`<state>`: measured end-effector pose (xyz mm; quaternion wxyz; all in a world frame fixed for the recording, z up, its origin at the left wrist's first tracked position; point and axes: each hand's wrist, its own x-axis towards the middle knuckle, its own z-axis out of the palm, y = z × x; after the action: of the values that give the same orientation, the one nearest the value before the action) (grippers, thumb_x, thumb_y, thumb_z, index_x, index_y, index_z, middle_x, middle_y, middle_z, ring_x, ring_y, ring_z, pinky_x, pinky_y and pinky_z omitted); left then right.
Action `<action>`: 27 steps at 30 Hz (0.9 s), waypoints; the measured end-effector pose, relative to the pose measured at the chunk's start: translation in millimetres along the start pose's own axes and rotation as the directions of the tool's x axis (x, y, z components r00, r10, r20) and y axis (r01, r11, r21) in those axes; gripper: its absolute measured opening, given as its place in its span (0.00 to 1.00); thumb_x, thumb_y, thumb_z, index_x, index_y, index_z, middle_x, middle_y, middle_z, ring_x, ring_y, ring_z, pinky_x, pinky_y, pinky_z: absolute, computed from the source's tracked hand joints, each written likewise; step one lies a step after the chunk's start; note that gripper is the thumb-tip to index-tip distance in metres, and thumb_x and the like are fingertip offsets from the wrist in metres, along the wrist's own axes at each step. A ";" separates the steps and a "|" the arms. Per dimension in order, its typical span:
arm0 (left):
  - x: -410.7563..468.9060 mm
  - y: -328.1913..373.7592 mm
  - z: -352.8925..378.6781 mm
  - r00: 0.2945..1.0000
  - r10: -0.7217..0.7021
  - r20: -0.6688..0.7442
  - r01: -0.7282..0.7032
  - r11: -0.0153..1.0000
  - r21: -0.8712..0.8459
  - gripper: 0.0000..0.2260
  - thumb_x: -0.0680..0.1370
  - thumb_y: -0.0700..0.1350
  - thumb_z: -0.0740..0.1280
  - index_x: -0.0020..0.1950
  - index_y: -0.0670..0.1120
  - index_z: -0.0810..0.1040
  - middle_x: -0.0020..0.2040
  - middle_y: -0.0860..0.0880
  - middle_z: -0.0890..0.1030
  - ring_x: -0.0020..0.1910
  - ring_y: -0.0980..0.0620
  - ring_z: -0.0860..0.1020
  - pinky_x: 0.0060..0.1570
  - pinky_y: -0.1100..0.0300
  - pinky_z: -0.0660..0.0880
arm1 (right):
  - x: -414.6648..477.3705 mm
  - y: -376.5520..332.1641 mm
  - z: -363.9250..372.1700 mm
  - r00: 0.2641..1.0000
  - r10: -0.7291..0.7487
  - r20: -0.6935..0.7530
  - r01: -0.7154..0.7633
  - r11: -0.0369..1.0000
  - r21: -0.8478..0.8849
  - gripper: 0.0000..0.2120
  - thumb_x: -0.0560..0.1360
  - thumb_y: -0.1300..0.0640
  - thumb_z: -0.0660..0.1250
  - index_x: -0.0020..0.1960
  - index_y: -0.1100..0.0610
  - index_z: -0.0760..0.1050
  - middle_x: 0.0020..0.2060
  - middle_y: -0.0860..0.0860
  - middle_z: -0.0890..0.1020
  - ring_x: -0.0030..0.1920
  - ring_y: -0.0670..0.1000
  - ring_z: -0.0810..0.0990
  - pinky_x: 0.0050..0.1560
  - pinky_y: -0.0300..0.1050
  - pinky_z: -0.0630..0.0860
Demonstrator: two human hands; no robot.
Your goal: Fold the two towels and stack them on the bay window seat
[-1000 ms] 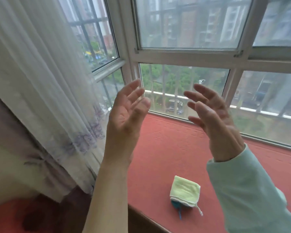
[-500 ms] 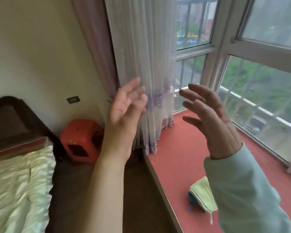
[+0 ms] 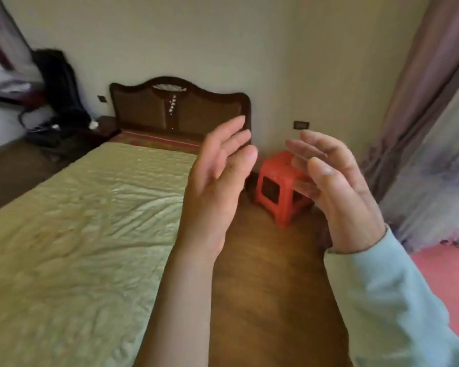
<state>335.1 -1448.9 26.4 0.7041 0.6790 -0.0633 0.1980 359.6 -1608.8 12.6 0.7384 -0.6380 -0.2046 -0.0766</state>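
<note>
We hold our left hand (image 3: 217,181) and right hand (image 3: 337,192) up in front of us, palms turned toward each other and well apart. Each grip is apart, fingers loosely straight, with nothing in it. We face the bed (image 3: 77,221) and the red stool (image 3: 276,186) on the floor (image 3: 263,287), so only a corner of the red window seat (image 3: 445,282) shows at lower right, below the curtain (image 3: 435,154). No towel is in view, and we cannot tell how they lie. The empty raised hands suggest to us a pause, with nothing being handled.
</note>
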 end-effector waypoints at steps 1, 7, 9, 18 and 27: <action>-9.5 4.8 -27.7 0.999 -0.001 -0.039 0.001 1.000 0.012 0.19 0.77 0.52 0.67 0.68 0.59 0.76 0.68 0.55 0.80 0.68 0.57 0.78 0.67 0.51 0.76 | -3.4 2.9 26.3 0.999 -0.001 0.040 0.001 1.000 0.011 0.16 0.73 0.48 0.64 0.60 0.43 0.75 0.58 0.42 0.83 0.60 0.42 0.79 0.58 0.42 0.78; -83.4 38.2 -197.7 0.962 0.017 -0.272 0.021 0.991 0.134 0.19 0.77 0.54 0.69 0.68 0.61 0.77 0.67 0.57 0.81 0.69 0.57 0.77 0.70 0.47 0.74 | -39.2 15.0 198.0 0.962 0.028 0.272 -0.061 0.992 0.111 0.17 0.69 0.44 0.64 0.58 0.39 0.76 0.59 0.44 0.82 0.62 0.46 0.79 0.59 0.49 0.76; -114.8 53.5 -255.7 0.931 0.035 -0.364 0.029 0.985 0.169 0.18 0.78 0.53 0.69 0.68 0.60 0.77 0.67 0.57 0.81 0.69 0.56 0.78 0.70 0.48 0.74 | -58.1 15.5 263.5 0.932 0.040 0.360 -0.095 0.986 0.137 0.19 0.68 0.44 0.64 0.59 0.41 0.76 0.59 0.43 0.83 0.61 0.46 0.79 0.59 0.49 0.77; -239.3 111.7 -412.8 0.755 0.106 -0.647 0.104 0.955 0.279 0.19 0.78 0.53 0.67 0.69 0.60 0.76 0.66 0.59 0.81 0.67 0.58 0.78 0.68 0.49 0.76 | -138.1 0.8 458.2 0.753 0.018 0.658 -0.209 0.955 0.213 0.19 0.67 0.43 0.64 0.57 0.39 0.76 0.59 0.42 0.83 0.62 0.45 0.79 0.58 0.50 0.76; -352.0 151.6 -516.1 0.489 0.173 -0.855 0.165 0.944 0.286 0.18 0.77 0.54 0.69 0.67 0.61 0.76 0.66 0.60 0.81 0.66 0.57 0.79 0.68 0.49 0.76 | -219.9 -13.1 614.9 0.497 -0.056 0.866 -0.321 0.915 0.243 0.18 0.66 0.43 0.64 0.56 0.37 0.76 0.60 0.41 0.83 0.62 0.45 0.79 0.59 0.51 0.76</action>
<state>-134.6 -1010.5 5.4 0.5138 0.5922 0.3339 0.5233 30.0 -1045.0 -0.6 0.6490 -0.4521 -0.5031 0.3483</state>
